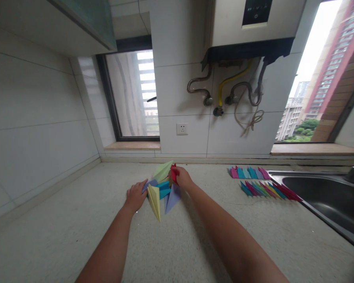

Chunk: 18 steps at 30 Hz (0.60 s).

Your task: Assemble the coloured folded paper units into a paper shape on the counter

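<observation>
A cluster of folded paper pieces in yellow, green, blue, purple and red is held over the speckled countertop. My left hand grips its left side, next to a yellow pointed piece. My right hand is closed on the right side, where a red piece shows. A pale green piece sticks up at the top.
Two rows of coloured folded paper pieces lie on the counter at the right, beside a steel sink. A tiled wall with a socket, a water heater with hoses, and windows stand behind.
</observation>
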### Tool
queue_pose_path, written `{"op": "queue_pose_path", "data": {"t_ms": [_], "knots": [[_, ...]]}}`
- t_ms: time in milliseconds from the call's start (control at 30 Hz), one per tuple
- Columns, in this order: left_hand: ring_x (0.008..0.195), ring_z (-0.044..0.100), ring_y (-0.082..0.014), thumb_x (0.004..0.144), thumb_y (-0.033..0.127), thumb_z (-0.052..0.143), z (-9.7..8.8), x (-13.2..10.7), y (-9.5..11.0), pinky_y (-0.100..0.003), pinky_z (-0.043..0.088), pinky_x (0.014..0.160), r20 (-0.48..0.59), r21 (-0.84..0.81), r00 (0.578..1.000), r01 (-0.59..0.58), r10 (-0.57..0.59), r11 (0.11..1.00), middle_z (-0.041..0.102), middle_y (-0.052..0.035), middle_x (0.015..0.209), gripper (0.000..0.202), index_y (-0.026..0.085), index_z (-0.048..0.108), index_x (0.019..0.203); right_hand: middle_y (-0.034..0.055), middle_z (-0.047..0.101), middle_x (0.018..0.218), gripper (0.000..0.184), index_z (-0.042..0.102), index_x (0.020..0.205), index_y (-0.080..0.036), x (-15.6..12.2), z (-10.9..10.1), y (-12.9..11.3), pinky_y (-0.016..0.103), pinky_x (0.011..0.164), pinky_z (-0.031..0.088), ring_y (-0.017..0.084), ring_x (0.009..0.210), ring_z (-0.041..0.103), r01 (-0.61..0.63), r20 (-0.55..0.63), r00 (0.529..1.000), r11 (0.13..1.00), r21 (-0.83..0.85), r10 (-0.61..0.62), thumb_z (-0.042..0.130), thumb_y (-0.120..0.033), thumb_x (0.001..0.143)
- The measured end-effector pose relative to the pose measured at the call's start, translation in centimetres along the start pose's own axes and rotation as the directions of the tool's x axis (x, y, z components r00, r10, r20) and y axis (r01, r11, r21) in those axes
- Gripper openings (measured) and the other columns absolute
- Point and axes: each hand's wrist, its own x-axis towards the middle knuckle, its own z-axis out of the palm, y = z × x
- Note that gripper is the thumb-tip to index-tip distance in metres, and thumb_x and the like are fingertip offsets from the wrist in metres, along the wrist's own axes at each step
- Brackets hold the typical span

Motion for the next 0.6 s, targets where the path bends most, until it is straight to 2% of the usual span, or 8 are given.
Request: {"op": "queue_pose_path", "data": {"t_ms": [133, 233, 300, 433, 600], "knots": [[0.117, 0.049, -0.0283, 0.093, 0.039, 0.043, 0.3, 0.1, -0.2, -0.042, 0.037, 0.093, -0.022, 0.011, 1.000, 0.008, -0.008, 1.000, 0.055, -0.0090, 0.134, 0.050, 0.034, 0.045, 0.143, 0.0131, 0.071, 0.106, 0.032, 0.071, 0.102, -0.014, -0.9, -1.9, 2.3, 0.030, 0.086, 0.047, 0.023, 0.098, 0.065, -0.134, -0.051, 0.990, 0.989, -0.054, 0.132, 0.057, -0.008, 0.075], [0.117, 0.049, -0.0281, 0.093, 0.039, 0.043, 0.6, 0.1, -0.4, -0.041, 0.037, 0.092, -0.037, 0.011, 0.999, -0.009, 0.009, 1.000, 0.054, -0.0086, 0.134, 0.050, 0.034, 0.046, 0.142, 0.0144, 0.071, 0.104, 0.030, 0.070, 0.099, -0.013, -1.7, -2.8, 3.6, 0.029, 0.084, 0.045, 0.022, 0.096, 0.064, -0.199, -0.082, 0.978, 0.976, -0.090, 0.192, 0.056, -0.006, 0.074], [0.116, 0.049, -0.0282, 0.093, 0.039, 0.044, 0.7, 0.2, -0.4, -0.041, 0.037, 0.092, -0.044, 0.010, 0.999, -0.014, 0.014, 1.000, 0.054, -0.0085, 0.134, 0.049, 0.033, 0.047, 0.142, 0.0118, 0.072, 0.101, 0.030, 0.070, 0.097, -0.014, -2.1, -3.0, 3.9, 0.027, 0.082, 0.044, 0.020, 0.095, 0.064, -0.209, -0.081, 0.976, 0.973, -0.098, 0.202, 0.055, -0.004, 0.072], [0.115, 0.049, -0.0286, 0.093, 0.039, 0.044, 0.9, 0.2, -0.5, -0.041, 0.038, 0.092, -0.058, -0.001, 0.998, -0.018, 0.018, 1.000, 0.055, -0.0086, 0.132, 0.049, 0.032, 0.048, 0.141, 0.0059, 0.073, 0.092, 0.026, 0.069, 0.091, -0.017, -2.1, -2.5, 3.3, 0.025, 0.077, 0.044, 0.017, 0.086, 0.064, -0.211, -0.081, 0.975, 0.975, -0.074, 0.205, 0.055, -0.006, 0.072], [0.115, 0.049, -0.0281, 0.092, 0.038, 0.045, 0.8, 0.2, -0.5, -0.041, 0.037, 0.092, -0.063, -0.017, 0.998, -0.014, 0.013, 1.000, 0.056, -0.0095, 0.132, 0.048, 0.029, 0.049, 0.139, 0.0054, 0.073, 0.094, 0.025, 0.069, 0.094, -0.017, -0.3, -1.4, 0.4, 0.026, 0.079, 0.045, 0.016, 0.088, 0.064, -0.154, -0.140, 0.979, 0.988, -0.014, 0.150, 0.051, -0.010, 0.078]]}}
